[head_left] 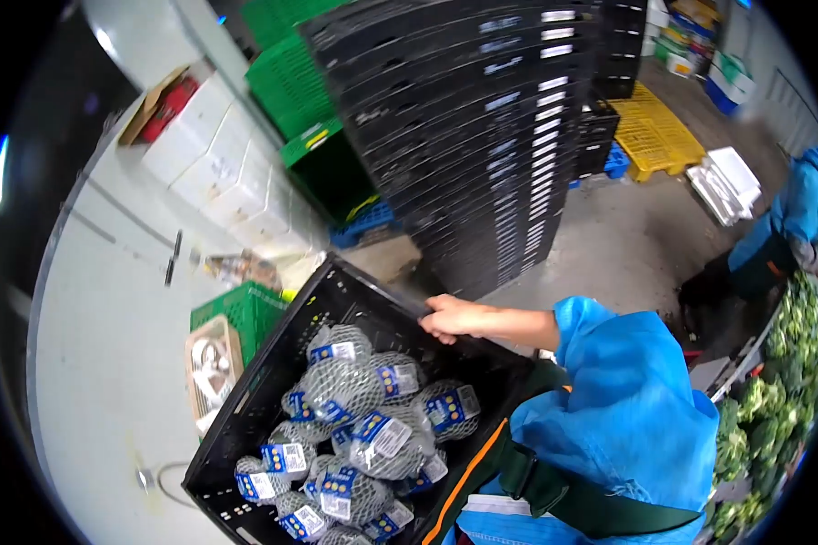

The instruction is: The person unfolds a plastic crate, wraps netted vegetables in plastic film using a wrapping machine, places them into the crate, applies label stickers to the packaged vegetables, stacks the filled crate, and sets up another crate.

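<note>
My right hand (450, 320) is closed around the rim of a black plastic crate (273, 350), on its upper right side. The crate is tilted in view, close against my body. Several white mesh bags (345, 386) lie piled inside it, each with a blue label and a white barcode. They hold rounded pale grey items whose kind I cannot make out. A blue sleeve (618, 400) covers my upper arm, and my forearm is bare. My left hand is out of view.
A tall stack of black crates (463, 136) stands just beyond my hand. Green crates (291, 86) and white boxes (236, 163) line the left. A yellow pallet (654, 132) lies behind. At right, a person in blue (782, 218) stands by heaped green vegetables (763, 409).
</note>
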A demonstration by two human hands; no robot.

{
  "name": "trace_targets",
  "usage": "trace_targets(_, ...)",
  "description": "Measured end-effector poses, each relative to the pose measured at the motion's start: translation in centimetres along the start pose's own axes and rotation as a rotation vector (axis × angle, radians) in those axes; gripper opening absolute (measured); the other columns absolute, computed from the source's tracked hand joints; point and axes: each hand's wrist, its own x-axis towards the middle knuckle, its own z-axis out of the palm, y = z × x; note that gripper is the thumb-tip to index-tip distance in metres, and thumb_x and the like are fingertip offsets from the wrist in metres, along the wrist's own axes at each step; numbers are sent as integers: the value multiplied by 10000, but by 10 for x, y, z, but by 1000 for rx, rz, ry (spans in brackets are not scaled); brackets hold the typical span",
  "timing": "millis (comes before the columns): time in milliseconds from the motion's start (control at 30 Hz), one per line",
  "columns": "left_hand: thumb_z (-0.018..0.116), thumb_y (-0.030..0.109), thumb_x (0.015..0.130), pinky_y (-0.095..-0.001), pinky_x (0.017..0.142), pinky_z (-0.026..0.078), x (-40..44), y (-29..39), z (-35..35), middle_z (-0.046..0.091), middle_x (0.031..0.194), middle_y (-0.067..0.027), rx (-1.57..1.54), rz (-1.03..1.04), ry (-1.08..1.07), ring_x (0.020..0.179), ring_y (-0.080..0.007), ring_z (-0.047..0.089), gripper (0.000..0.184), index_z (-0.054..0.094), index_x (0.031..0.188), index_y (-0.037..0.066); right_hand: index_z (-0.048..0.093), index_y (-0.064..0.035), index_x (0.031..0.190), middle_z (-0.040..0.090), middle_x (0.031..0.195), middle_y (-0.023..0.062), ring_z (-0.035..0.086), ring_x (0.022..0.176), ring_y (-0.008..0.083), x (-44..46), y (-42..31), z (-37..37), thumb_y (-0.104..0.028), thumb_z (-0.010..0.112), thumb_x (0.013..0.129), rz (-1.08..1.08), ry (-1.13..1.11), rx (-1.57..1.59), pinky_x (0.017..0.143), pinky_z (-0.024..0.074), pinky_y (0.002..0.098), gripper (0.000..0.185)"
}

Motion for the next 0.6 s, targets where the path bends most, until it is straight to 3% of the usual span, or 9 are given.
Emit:
trace_targets(33, 642, 247, 775, -299, 538, 451, -1, 14, 21, 576, 672, -41, -21, 22, -70, 580, -153, 527, 273, 601, 851, -12, 492, 16, 859, 490, 619, 45, 468, 455, 128, -7, 9, -29, -161, 549, 759, -9, 61, 38, 393, 396, 262, 211)
trace_targets(200, 522, 220, 852, -228, 492, 410, 0, 45, 151, 565, 709, -51, 37, -55, -397, 564, -126, 505, 261, 546, 982, -4, 537, 1, 784, 484, 564, 31, 443, 406, 111, -58, 56, -184, -175, 582, 743, 24, 429, 166, 346, 372, 266, 187)
trace_targets(333, 578, 191, 824, -236, 507, 410, -67, 89, 283, 560, 711, -67, -196, 30, -706, 588, -113, 499, 231, 571, 940, -8, 544, 13, 702, 502, 541, 52, 453, 393, 121, -140, 82, -312, -164, 602, 706, 58, 789, 140, 345, 355, 271, 186)
trace_targets(400, 608, 161, 785, -291, 457, 422, -54, 75, 359, 541, 636, -53, -161, 122, -841, 514, -171, 519, 157, 519, 783, 32, 533, 3, 676, 485, 521, 49, 445, 386, 127, -196, 94, -369, -165, 601, 700, 74, 940, 123, 346, 340, 272, 182)
trace_targets(467, 608, 121, 793, -212, 423, 352, -94, 92, 424, 450, 589, 9, -119, 72, -1001, 474, -76, 425, 135, 487, 786, 62, 520, -5, 655, 476, 518, 46, 441, 383, 131, -265, 106, -406, -175, 601, 696, 81, 1080, 135, 347, 330, 278, 193)
trace_targets(600, 606, 110, 793, -226, 425, 357, -181, 125, 525, 458, 587, 4, -158, 217, -1247, 469, -78, 428, 159, 482, 865, 42, 488, -31, 625, 444, 490, 40, 410, 353, 144, -386, 142, -436, -166, 564, 701, 108, 1348, 234, 340, 320, 289, 173)
